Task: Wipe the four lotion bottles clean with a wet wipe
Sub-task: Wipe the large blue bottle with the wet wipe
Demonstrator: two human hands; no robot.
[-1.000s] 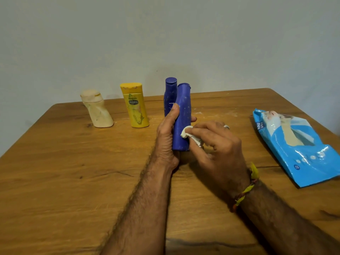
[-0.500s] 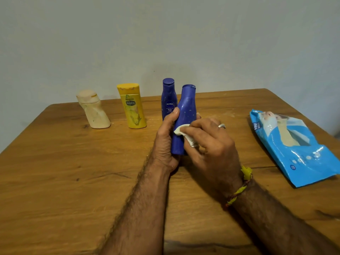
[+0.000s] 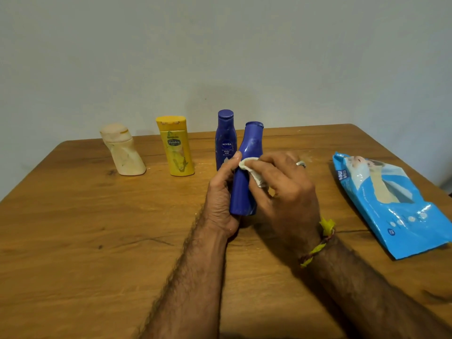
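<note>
Blue bottle (image 3: pixel 245 177) gripped in left hand (image 3: pixel 221 192); right hand (image 3: pixel 281 189) pinches wet wipe (image 3: pixel 252 170) (pressed on bottle).

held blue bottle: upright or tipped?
Tipped. The held blue bottle leans with its cap toward the right, base near the table, gripped by the left hand while the right hand presses the wipe on it.

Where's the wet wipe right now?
In the head view, centre of the table: the wet wipe is bunched under the right hand fingers, pressed against the blue bottle that the left hand holds.
</note>
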